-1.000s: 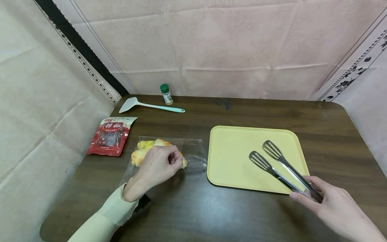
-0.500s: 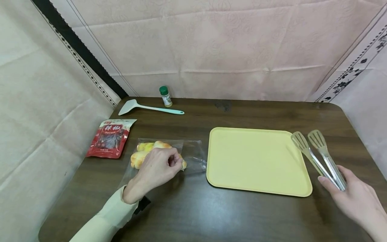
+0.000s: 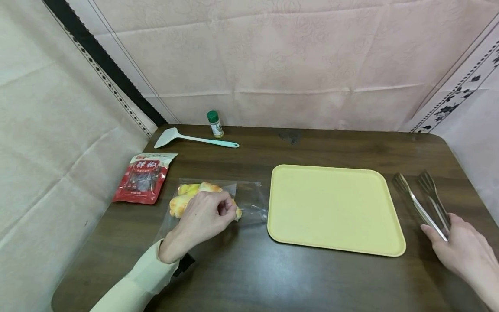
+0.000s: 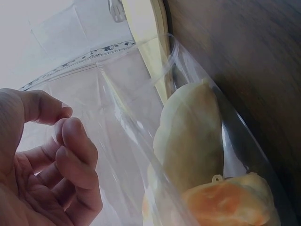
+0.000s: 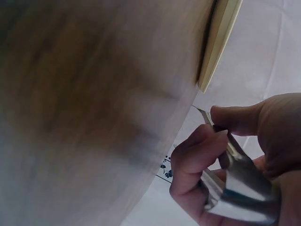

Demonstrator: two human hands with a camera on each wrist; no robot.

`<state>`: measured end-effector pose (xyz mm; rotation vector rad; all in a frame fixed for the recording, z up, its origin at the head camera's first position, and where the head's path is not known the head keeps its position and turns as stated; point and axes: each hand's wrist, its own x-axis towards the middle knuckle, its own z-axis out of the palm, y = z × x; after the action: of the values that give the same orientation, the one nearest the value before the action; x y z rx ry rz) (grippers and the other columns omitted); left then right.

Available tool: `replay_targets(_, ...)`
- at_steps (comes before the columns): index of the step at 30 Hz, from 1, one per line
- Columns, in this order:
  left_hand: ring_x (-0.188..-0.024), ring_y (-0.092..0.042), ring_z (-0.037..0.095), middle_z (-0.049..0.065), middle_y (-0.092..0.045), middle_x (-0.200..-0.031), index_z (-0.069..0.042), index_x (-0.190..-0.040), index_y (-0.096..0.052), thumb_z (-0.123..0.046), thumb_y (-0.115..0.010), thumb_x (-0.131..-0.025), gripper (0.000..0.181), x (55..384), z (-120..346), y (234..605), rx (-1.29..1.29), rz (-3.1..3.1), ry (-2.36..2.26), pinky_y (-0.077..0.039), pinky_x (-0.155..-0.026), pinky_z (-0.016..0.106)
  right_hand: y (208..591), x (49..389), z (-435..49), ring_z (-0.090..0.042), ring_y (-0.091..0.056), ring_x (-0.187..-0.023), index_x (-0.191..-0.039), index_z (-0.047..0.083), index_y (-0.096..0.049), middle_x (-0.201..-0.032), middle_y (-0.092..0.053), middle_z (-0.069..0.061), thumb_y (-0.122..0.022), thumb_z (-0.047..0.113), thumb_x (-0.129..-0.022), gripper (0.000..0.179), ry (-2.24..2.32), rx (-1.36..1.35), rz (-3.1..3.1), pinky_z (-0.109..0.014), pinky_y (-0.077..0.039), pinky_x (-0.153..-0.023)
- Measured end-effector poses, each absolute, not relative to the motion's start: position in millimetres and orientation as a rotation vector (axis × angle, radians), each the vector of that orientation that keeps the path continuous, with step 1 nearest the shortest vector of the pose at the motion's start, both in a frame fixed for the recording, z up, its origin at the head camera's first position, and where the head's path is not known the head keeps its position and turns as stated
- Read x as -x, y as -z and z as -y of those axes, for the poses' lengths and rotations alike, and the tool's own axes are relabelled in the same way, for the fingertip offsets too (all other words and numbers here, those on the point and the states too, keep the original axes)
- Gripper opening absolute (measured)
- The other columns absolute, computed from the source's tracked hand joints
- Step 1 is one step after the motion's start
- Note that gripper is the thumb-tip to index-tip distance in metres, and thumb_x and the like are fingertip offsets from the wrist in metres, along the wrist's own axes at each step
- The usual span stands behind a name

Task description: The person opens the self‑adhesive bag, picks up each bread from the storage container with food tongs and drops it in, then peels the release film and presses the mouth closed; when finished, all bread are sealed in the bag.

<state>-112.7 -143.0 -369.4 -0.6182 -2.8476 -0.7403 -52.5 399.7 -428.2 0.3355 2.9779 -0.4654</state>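
Tongs (image 3: 420,210) extend over the surface (image 3: 253,268) just beyond the right side of a yellow tray (image 3: 335,210), their two slotted heads spread apart. The right grip (image 3: 465,249) has its fingers curled round their metal handles, so the back end is mostly covered; the right wrist view shows a bent finger and thumb over the metal, with the far ends of the tongs out of sight. Whether the heads touch the surface cannot be told, and their slots are hard to make out. The right forearm is cut off by the picture's edge.

The left grip (image 3: 206,212) is above the browned bread (image 3: 179,204) in a clear bag (image 3: 251,197), hiding part of both. Its fingers bend inward, with thumb and forefinger close together; the film is so transparent that I cannot tell whether any is pinched between them. The bag's end lies right by the tray's left edge, contact unclear. In the left wrist view, the lower bread is cut off by the frame.

Farther left lies a red pouch (image 3: 142,180), its smaller print unreadable; behind are a pale spatula (image 3: 199,139) and a green-capped bottle (image 3: 215,124).
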Motion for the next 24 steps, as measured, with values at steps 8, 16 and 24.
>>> replay_targets(8,-0.053,-0.043,0.003,-0.009,-0.051,-0.058,-0.018,-0.070,-0.062,-0.006,-0.074,-0.089,0.025,114,142,370,0.618,2.851,0.746,-0.035,-0.052,0.021,431,56,-400,-0.075,-0.055,-0.101,-0.140,-0.034,-0.032,-0.117,-0.051,-0.059,-0.053,0.043,-0.112,0.084,0.458,-0.368,-2.985,-0.073,-0.049,-0.078)
replay_targets(16,-0.053,-0.043,0.003,-0.009,-0.052,-0.059,-0.018,-0.071,-0.064,-0.007,-0.075,-0.089,0.024,114,141,369,0.604,2.869,0.742,-0.036,-0.053,0.021,424,61,-398,-0.056,-0.064,-0.081,-0.129,-0.025,-0.042,-0.096,-0.060,-0.045,-0.048,0.067,-0.107,0.095,0.360,-0.529,-2.742,-0.058,-0.050,-0.066)
replay_targets(24,-0.054,-0.044,0.004,-0.008,-0.053,-0.059,-0.018,-0.072,-0.066,-0.008,-0.076,-0.089,0.022,115,140,369,0.591,2.894,0.742,-0.037,-0.053,0.021,421,59,-397,-0.046,-0.062,-0.075,-0.109,-0.011,-0.052,-0.085,-0.060,-0.033,-0.052,0.076,-0.102,0.088,0.359,-0.542,-2.727,-0.053,-0.045,-0.062)
